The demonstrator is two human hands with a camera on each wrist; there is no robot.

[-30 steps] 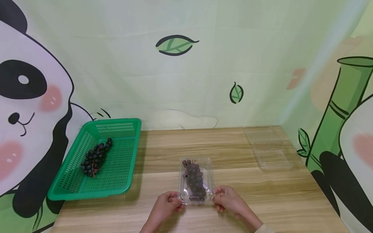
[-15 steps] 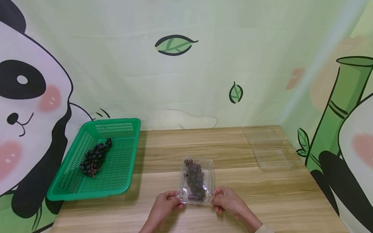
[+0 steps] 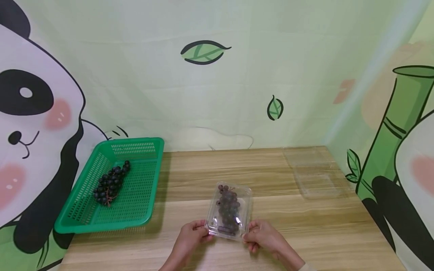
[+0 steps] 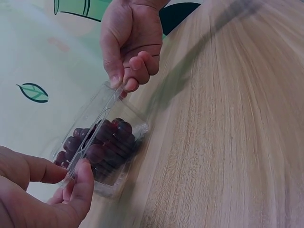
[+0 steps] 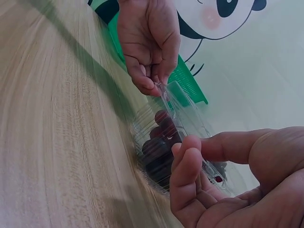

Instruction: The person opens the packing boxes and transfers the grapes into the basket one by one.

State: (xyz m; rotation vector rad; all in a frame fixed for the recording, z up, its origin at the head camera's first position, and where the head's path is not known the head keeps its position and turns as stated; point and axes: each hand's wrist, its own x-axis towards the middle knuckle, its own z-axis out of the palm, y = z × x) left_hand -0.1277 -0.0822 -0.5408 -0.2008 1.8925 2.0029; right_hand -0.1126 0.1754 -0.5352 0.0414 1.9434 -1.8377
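A clear plastic box (image 3: 214, 210) with its lid down holds a bunch of dark grapes (image 3: 229, 207), slightly turned on the wooden table. My left hand (image 3: 190, 239) pinches its near left corner and my right hand (image 3: 266, 237) pinches the near right one. In the left wrist view, the left hand (image 4: 52, 194) and right hand (image 4: 135, 45) grip the two ends of the box's rim edge. The right wrist view shows the right hand (image 5: 237, 175) with thumb and fingers on the rim, the left hand (image 5: 149, 45) at the other corner.
A green basket (image 3: 142, 195) with another bunch of dark grapes (image 3: 110, 184) stands at the left. Clear empty plastic containers (image 3: 317, 180) lie at the back right of the table (image 3: 271, 203). Behind hangs a printed cloth (image 3: 152, 75).
Both hands have kept their hold on the box. It has turned slightly clockwise, its far end shifting a little to the right.
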